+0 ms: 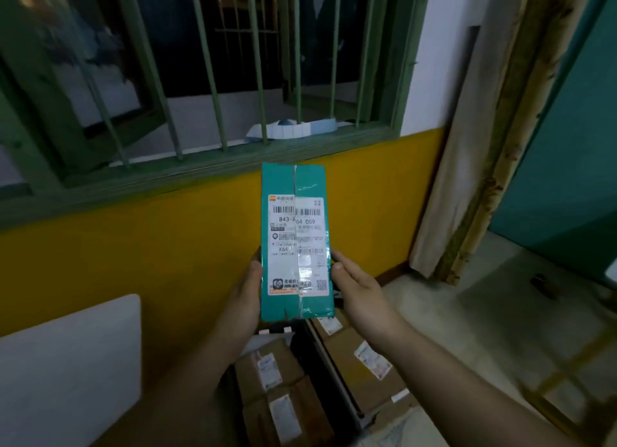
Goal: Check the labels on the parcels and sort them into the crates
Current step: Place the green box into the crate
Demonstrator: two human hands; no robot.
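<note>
A person holds a teal parcel [297, 243] upright at chest height before a yellow wall [133, 246] and a green barred window [200, 79], the left hand [247, 289] gripping its lower left edge and the right hand [357, 289] its lower right edge, thumb laid along the side. A white shipping label [296, 244] faces the camera, split down the middle by a taped seam; it carries an orange logo with Chinese characters at top left, barcodes, and the codes "843-X", "64 059" and "X64", with a QR code near the bottom right. The smaller print is too blurred to read. Below the hands, brown cardboard boxes [277, 380] with white labels lie packed in dark crates [320, 373] on the floor. A white board [66, 363] stands at lower left.
</note>
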